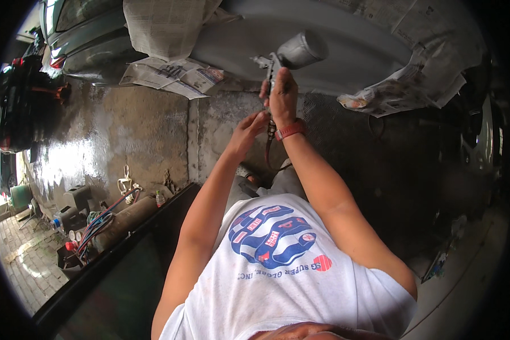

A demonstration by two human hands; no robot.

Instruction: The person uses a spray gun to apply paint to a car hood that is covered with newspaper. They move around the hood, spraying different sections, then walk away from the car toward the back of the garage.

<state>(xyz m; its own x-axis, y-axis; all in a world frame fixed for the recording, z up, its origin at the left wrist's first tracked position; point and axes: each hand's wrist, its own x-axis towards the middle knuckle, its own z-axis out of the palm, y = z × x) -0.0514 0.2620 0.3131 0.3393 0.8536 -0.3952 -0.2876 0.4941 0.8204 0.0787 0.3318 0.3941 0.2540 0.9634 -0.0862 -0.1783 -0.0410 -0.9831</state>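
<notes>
My right hand point(283, 97) is wrapped round the handle of a metal spray gun point(273, 62), a red-banded watch on its wrist. The gun's silver cup point(301, 50) tilts up to the right, and its nozzle points left. Close below, my left hand point(249, 127) is closed, its fingertips pinching the lower end of the gun's handle by the hose fitting. From there a dark air hose point(269, 150) hangs down toward my legs. Just beyond the gun is a smooth grey car panel point(232, 48), masked along its edges.
Newspaper sheets point(178, 76) cover the panel's left side; crumpled masking paper point(408, 85) hangs at the right. Other cars point(90, 48) stand at the far left. A gas cylinder point(133, 218) with coiled hoses lies at lower left beside a dark, glossy surface point(119, 277). The concrete floor point(136, 124) looks wet.
</notes>
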